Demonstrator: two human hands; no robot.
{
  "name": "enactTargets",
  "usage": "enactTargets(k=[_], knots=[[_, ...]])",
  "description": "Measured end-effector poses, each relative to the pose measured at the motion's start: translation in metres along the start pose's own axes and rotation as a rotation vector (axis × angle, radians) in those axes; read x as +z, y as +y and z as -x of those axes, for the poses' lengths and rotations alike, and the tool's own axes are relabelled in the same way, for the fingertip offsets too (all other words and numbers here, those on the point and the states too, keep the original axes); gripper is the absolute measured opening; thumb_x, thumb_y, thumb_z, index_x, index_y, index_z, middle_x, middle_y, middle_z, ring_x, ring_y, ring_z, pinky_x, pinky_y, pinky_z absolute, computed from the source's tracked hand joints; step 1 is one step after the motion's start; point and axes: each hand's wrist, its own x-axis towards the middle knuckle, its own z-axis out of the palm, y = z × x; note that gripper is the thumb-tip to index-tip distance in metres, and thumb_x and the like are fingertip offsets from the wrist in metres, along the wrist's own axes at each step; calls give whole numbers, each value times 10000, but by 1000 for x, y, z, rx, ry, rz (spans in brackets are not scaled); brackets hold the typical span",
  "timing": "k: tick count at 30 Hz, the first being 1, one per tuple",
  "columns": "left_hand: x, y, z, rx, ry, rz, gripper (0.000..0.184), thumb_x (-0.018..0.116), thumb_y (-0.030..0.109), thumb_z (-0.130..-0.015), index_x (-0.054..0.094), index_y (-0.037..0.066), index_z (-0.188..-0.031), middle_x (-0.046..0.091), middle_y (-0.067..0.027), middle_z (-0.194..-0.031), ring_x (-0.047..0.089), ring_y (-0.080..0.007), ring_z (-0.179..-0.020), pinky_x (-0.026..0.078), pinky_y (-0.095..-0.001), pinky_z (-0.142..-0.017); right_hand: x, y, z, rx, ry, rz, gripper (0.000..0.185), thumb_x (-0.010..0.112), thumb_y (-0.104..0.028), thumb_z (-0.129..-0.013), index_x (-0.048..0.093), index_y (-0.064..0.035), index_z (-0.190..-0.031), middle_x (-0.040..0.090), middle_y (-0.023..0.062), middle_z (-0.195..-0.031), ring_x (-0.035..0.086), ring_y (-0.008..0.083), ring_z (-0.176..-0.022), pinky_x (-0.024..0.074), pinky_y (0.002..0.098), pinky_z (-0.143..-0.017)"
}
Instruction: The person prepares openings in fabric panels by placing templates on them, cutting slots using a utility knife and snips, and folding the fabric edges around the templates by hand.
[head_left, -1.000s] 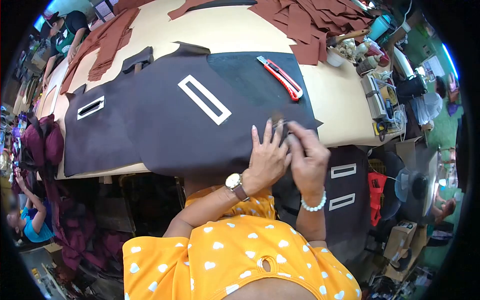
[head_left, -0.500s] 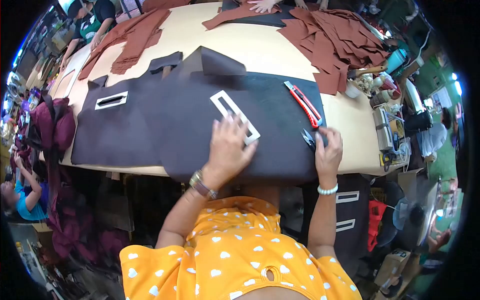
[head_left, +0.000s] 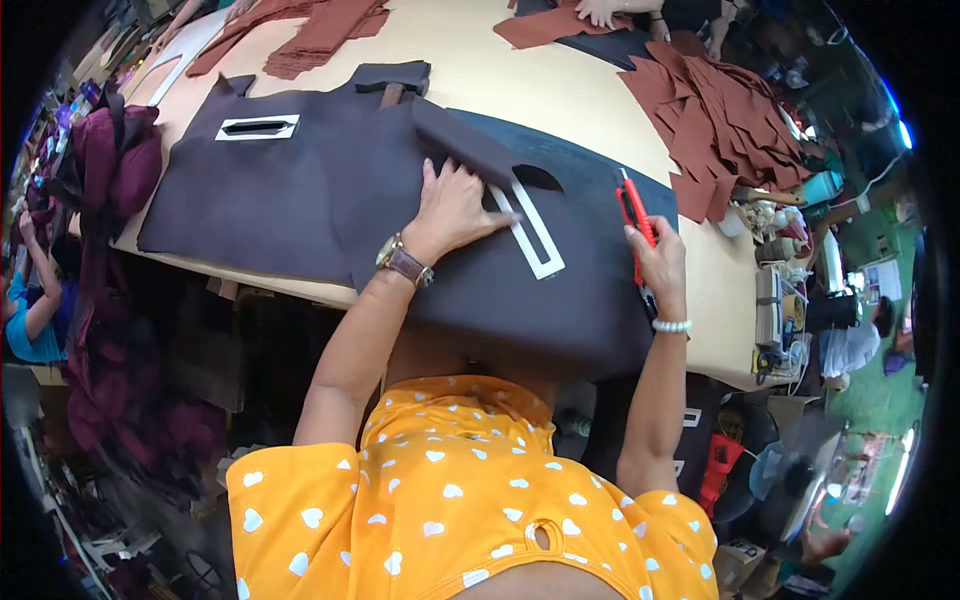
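Observation:
My right hand point(head_left: 660, 258) grips a red utility knife point(head_left: 637, 212) near the right end of the dark mat point(head_left: 610, 180). Small snips point(head_left: 648, 300) lie by its wrist, mostly hidden. Spread on the dark brown fabric point(head_left: 460, 300), my left hand point(head_left: 455, 205) has its fingers apart, with the thumb at a white rectangular frame point(head_left: 545, 250). A folded-over flap of the fabric point(head_left: 465, 140) covers the frame's upper end. Farther left on the fabric lies a second white frame point(head_left: 257, 128) around a dark slot.
Reddish-brown fabric pieces point(head_left: 710, 130) are heaped at the back right, with more at the back left. A co-worker's hand point(head_left: 603, 12) rests across the table. Tools and containers line the right edge. Maroon fabric point(head_left: 115, 160) hangs at the left.
My right hand has taken hold of the red knife, which lay on the mat before. My left hand has moved up beside the frame, and the fabric flap now folds over the frame's top.

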Motion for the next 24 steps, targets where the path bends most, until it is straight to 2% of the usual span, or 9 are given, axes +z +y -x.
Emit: enactTargets(k=[1,2,4,6,8,10,11,15,24], knots=[[-1,-4,-7,-18,-3,-52,561,655,495,-718,627,3,-986,600,-175,-1042,507,-324,-1071,317,-543,-948,3,-12,14,-19,-18,-89,262,656,-188,-793,610,16,-950,614,123,-699,580,174,-627,456,316,-601],[-6,-8,-18,-46,-58,-45,436,638,406,-761,627,2,-926,604,-190,-1014,535,-342,-1028,373,-498,-903,8,-21,26,-36,-33,-178,248,646,-176,-804,607,15,-956,609,119,-699,569,159,-616,452,306,-591],[-11,-19,-43,-76,-101,68,383,631,323,-778,593,-13,-958,602,-201,-1015,553,-365,-987,413,-475,-853,20,-35,45,-132,-79,-186,241,634,-147,-818,601,15,-993,611,112,-716,559,132,-621,459,289,-599],[-11,-31,-64,-45,-75,0,428,643,273,-780,541,-22,-1073,598,-214,-1028,556,-383,-979,434,-454,-840,35,-46,55,-221,-101,-204,296,631,-113,-810,587,-11,-1085,638,176,-816,644,253,-708,485,317,-671],[-16,-39,-83,-38,-158,87,683,744,262,-693,457,34,-1270,607,-213,-1031,564,-349,-1014,443,-425,-854,52,-50,52,-384,-53,-218,337,606,-85,-817,568,-34,-1148,633,192,-868,634,327,-757,486,351,-685],[-5,-56,-104,25,-221,86,805,786,276,-635,426,67,-1323,634,-181,-966,604,-319,-934,468,-398,-807,64,-54,41,-475,-25,-147,365,590,-74,-822,556,-57,-1185,625,178,-857,620,331,-750,481,371,-680],[-20,-49,-111,-137,-468,202,840,801,278,-613,424,85,-1338,637,-127,-858,617,-244,-789,494,-347,-679,68,-57,37,-524,-12,-114,380,582,-69,-824,550,-68,-1203,621,171,-852,612,334,-746,479,380,-678],[-31,-42,-119,-202,-597,209,897,805,326,-596,395,113,-1365,588,-77,-780,538,-141,-651,444,-261,-528,75,-64,28,-476,-75,6,400,565,-74,-834,541,-105,-1231,593,152,-812,596,319,-708,469,398,-663],[-34,-35,-118,-210,-631,132,997,821,336,-535,352,103,-1383,597,-92,-911,561,-168,-722,473,-272,-593,75,-63,30,-468,-84,17,364,559,-68,-830,577,-104,-1192,592,139,-810,601,315,-708,474,394,-653]])
